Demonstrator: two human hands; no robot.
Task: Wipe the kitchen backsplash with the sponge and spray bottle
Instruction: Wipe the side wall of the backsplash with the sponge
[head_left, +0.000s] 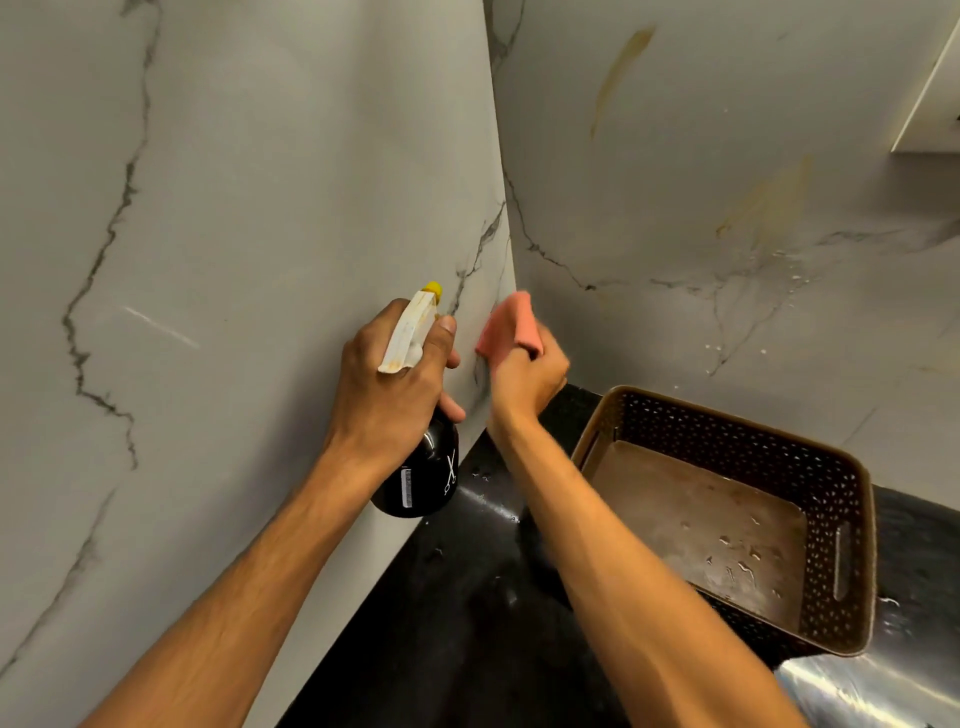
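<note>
1. left hand (395, 374): fingers and thumb curled round the neck of the spray bottle (423, 467), which it holds off the counter, close to the left wall panel.
2. spray bottle: black body printed with a white comb and scissors, and a stained white trigger head with a yellow nozzle tip. the nozzle points up and towards the wall corner.
3. right hand (524, 379): fingers folded round the pink sponge (506, 327), gripping it at its lower end. the fingertips are hidden behind the sponge.
4. sponge: raised in the corner where the two panels meet, just beside the bottle head. its left edge appears to touch the left panel; contact cannot be confirmed.
5. backsplash (234, 208): pale marble-look panels with dark veins. the right-hand panel carries two yellowish smears (621, 78), one high and one lower to the right, and scattered water droplets (789, 270) below them.
6. counter (457, 597): black and glossy, with wet spots near the corner.
7. basket (852, 519): brown with perforated walls, standing on the counter near the right-hand panel. droplets lie on its floor, and the right forearm crosses in front of its near left corner.
8. cabinet edge (930, 104): pale, at upper right.
</note>
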